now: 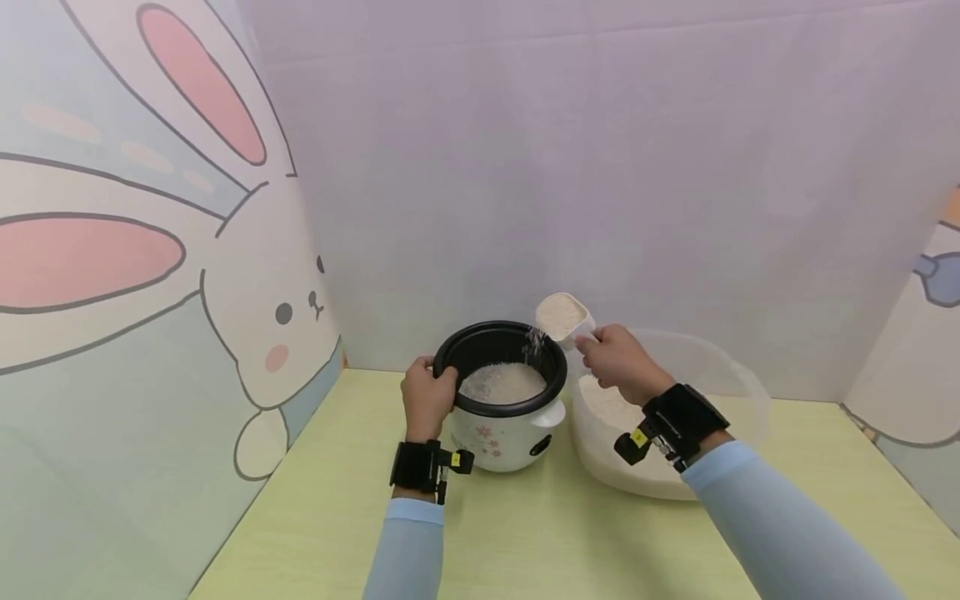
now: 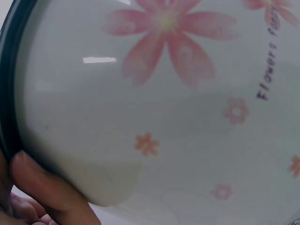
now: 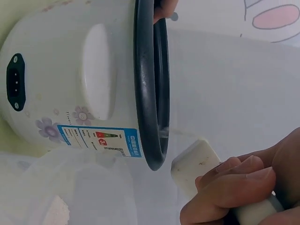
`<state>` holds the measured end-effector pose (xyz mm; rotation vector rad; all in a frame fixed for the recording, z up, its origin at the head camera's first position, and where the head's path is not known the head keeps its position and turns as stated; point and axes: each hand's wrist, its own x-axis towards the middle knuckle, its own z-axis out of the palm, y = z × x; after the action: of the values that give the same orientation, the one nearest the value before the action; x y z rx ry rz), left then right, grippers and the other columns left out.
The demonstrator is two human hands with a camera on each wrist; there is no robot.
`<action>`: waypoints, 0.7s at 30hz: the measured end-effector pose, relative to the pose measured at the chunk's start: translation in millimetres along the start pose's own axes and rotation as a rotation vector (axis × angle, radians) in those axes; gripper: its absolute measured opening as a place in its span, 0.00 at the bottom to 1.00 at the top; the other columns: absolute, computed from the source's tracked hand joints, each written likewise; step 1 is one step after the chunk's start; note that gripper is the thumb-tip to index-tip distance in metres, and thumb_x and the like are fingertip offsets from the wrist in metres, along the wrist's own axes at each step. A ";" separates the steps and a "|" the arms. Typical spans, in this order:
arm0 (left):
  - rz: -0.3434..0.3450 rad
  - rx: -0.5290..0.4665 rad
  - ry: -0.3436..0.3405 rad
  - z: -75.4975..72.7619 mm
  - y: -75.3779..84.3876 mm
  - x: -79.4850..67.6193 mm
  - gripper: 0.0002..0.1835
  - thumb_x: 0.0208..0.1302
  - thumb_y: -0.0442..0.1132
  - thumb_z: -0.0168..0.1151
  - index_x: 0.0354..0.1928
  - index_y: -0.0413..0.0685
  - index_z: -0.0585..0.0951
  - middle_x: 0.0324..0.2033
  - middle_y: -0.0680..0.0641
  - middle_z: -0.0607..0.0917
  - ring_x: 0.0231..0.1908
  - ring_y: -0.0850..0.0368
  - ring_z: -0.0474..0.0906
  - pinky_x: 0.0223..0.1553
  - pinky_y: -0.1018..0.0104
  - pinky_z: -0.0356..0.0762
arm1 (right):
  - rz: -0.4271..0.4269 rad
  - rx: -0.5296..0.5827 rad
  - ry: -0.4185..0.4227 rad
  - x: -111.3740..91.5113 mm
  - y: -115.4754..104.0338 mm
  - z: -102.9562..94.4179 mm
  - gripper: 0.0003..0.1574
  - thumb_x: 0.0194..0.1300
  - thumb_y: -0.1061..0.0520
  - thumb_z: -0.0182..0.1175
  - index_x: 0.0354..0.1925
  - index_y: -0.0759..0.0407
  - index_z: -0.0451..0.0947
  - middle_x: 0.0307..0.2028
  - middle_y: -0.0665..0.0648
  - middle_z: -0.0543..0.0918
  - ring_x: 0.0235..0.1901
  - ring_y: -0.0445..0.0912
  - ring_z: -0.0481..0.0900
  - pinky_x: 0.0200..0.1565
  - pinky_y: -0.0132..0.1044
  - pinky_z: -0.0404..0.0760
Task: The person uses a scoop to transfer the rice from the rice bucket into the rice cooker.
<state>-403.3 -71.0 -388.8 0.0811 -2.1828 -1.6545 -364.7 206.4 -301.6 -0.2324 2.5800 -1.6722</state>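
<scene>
White plastic scoop (image 3: 194,164) in its grasp, the right hand (image 1: 621,364) grips the handle, tilting it so rice grains (image 1: 533,346) fall into the rice cooker (image 1: 487,442). Between the hands, that cooker is probably steadied by the left hand (image 1: 429,396), curled over its black rim (image 1: 501,409); the tub (image 1: 600,467) sits under the right hand, presumably for easy reach.

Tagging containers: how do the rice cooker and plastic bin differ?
The rice cooker is opaque, white and flower-printed with a black rim; the plastic bin is translucent. The rice cooker is narrower than the plastic bin. The left hand grips the rice cooker; no hand grips the plastic bin. Both hold rice.
</scene>
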 end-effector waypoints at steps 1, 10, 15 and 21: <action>0.000 -0.001 -0.001 0.0 -0.2 0.5 0.19 0.64 0.36 0.60 0.54 0.32 0.80 0.27 0.40 0.83 0.14 0.55 0.75 0.15 0.67 0.73 | -0.008 -0.013 0.001 -0.3 0.2 0.4 0.21 0.83 0.55 0.44 0.27 0.56 0.61 0.20 0.50 0.61 0.20 0.42 0.51 0.25 0.37 0.59; -0.011 -0.006 0.003 -0.4 -0.9 -0.2 0.19 0.64 0.36 0.60 0.53 0.32 0.80 0.26 0.41 0.83 0.14 0.56 0.75 0.15 0.68 0.73 | -0.053 -0.104 0.021 0.2 7.6 6.3 0.21 0.82 0.55 0.45 0.28 0.58 0.63 0.18 0.50 0.62 0.17 0.43 0.54 0.25 0.38 0.61; 0.004 -0.006 -0.002 -0.5 -0.6 -0.2 0.19 0.64 0.36 0.60 0.53 0.32 0.80 0.25 0.41 0.83 0.13 0.56 0.75 0.14 0.68 0.74 | -0.069 -0.162 0.038 0.4 7.9 7.4 0.22 0.82 0.55 0.45 0.26 0.57 0.60 0.18 0.51 0.61 0.17 0.43 0.54 0.25 0.38 0.61; 0.009 -0.002 0.002 -0.7 -0.2 0.0 0.19 0.64 0.36 0.60 0.53 0.32 0.80 0.24 0.41 0.83 0.13 0.56 0.75 0.14 0.68 0.73 | -0.111 -0.245 0.061 2.9 9.0 7.2 0.18 0.82 0.55 0.44 0.33 0.62 0.66 0.21 0.52 0.60 0.19 0.44 0.54 0.24 0.39 0.60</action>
<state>-403.0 -71.6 -388.8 0.0716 -2.1771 -1.6508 -367.4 203.1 -312.7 -0.3475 2.8663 -1.4111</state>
